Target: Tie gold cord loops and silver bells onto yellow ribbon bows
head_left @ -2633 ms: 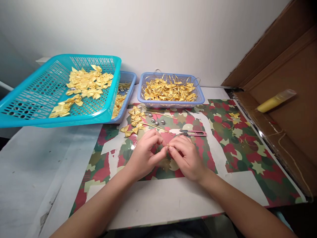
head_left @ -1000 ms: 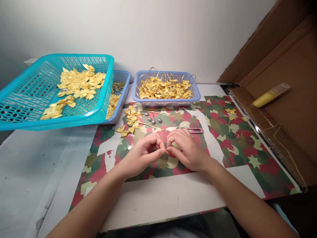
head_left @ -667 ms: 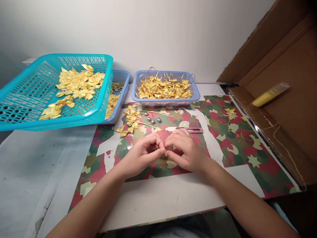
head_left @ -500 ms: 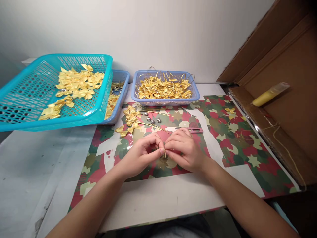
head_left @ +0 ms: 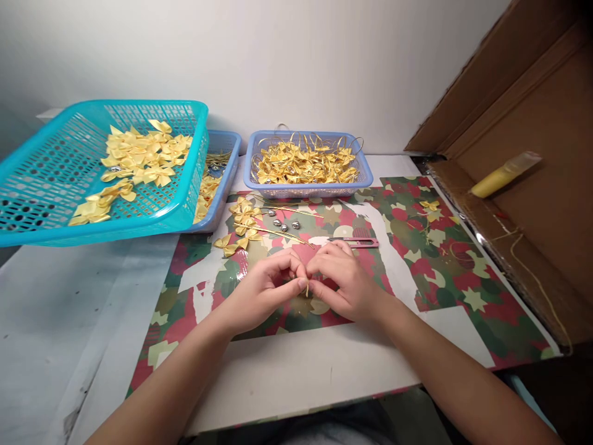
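Over the middle of the patterned table sheet, my left hand (head_left: 273, 285) pinches a thin gold cord (head_left: 307, 289) between thumb and fingertips. My right hand (head_left: 345, 281) is closed at the same spot, its fingertips meeting the left ones around the cord; most of the cord is hidden. Beyond my hands lie several small silver bells (head_left: 283, 226), loose gold cords (head_left: 273, 232) and yellow ribbon bows (head_left: 244, 216). A pink-handled cutter (head_left: 364, 243) rests just past my right fingers.
A turquoise basket (head_left: 185, 213) with yellow bows stands at the left, overlapping a blue basket (head_left: 225, 185). Another blue basket (head_left: 310, 191), full of corded bows, stands at the back. Cardboard (head_left: 519, 130) with a yellow tube (head_left: 503, 176) walls the right side.
My right fingers have shifted slightly and their tips have loosened a little from the left ones. A short cord end now shows more plainly below the left thumb.
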Demonstrator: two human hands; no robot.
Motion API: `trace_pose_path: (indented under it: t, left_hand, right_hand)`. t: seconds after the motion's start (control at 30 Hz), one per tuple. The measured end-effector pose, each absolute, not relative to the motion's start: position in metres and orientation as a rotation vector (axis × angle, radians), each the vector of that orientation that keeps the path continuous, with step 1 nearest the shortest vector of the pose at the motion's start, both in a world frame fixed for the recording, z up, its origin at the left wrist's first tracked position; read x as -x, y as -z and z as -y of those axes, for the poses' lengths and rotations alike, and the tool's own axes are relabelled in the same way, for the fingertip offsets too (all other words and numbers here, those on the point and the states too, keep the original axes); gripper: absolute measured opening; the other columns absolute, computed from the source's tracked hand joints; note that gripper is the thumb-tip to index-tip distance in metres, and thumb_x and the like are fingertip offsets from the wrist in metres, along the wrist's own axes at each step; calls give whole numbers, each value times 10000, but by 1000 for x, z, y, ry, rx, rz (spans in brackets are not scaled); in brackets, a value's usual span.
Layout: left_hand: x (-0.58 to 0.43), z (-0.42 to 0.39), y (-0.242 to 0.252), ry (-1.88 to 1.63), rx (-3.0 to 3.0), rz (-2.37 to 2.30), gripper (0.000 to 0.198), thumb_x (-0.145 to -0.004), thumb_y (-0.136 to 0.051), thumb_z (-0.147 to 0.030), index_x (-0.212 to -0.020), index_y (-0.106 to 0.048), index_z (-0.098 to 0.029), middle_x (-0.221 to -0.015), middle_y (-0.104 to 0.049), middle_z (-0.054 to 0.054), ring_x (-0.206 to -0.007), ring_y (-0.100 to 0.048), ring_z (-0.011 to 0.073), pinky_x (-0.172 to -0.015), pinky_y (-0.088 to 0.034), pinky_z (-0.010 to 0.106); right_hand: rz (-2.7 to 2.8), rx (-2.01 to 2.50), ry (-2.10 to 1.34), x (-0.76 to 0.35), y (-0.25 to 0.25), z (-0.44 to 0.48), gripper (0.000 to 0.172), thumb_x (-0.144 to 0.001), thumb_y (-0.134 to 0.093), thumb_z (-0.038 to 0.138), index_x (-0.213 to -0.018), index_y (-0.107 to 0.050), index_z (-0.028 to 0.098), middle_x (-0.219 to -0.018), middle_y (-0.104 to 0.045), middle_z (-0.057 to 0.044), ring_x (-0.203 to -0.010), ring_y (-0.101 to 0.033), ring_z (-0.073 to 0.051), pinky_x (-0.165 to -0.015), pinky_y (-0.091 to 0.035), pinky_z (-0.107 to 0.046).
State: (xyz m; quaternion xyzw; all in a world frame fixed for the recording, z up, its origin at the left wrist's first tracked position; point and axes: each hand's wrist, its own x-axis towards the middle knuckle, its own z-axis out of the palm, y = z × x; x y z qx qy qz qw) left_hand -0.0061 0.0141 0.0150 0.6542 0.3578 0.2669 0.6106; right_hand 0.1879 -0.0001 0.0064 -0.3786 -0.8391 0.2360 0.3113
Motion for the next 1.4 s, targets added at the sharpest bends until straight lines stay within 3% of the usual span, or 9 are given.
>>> trace_pose_path:
  t: [0.5,0.9,1.03,1.13,1.4]
  left_hand:
    - [6,-14,-13,-603,-1505,-804,198,-906,-553,-321,-766,-544,-181,-776,-450,-19,-668,-403,110,-592,-352,229]
    - [6,-14,-8,-585,-1493,-778,200,-920,-546,-344,-794,-533,-190,-775,-435,-20,-699,-391,118,-616,-349,237]
    - [8,-16,-5,-703,-1596,-832,96,-907,-561,-296,-934,-551,-205,-885,-489,6,-809,-454,142,-709,-400,262]
    - [9,-17,-4,-800,-1747,-866,198,-860,-607,-227,-1049,-546,-212,-962,-510,24,-831,-473,148,-732,-420,275]
    - [5,-16,-13,-965,-2141,-852,130,-788,-687,-166,-895,-614,-176,-844,-616,19,-788,-562,145,-732,-449,272]
  right_hand:
    - [2202,937,-487,-188,-5,-1,209,-851,-435,144,-654,-417,212,-584,-478,32,-648,-430,-146,-804,-332,-360]
    - [2198,957,-465,-188,-4,-1,193,-818,-433,133,-644,-410,212,-571,-461,36,-642,-432,-143,-810,-328,-362]
    - [2139,945,-525,-189,-2,-2,183,-816,-433,135,-649,-417,209,-580,-487,38,-631,-424,-136,-817,-331,-359]
    - [2123,935,-540,-189,-1,-1,169,-807,-438,130,-657,-438,207,-586,-508,37,-634,-430,-134,-824,-329,-362]
    - [2139,955,-506,-188,-2,-1,185,-802,-438,125,-636,-414,203,-569,-475,41,-635,-432,-130,-831,-332,-354]
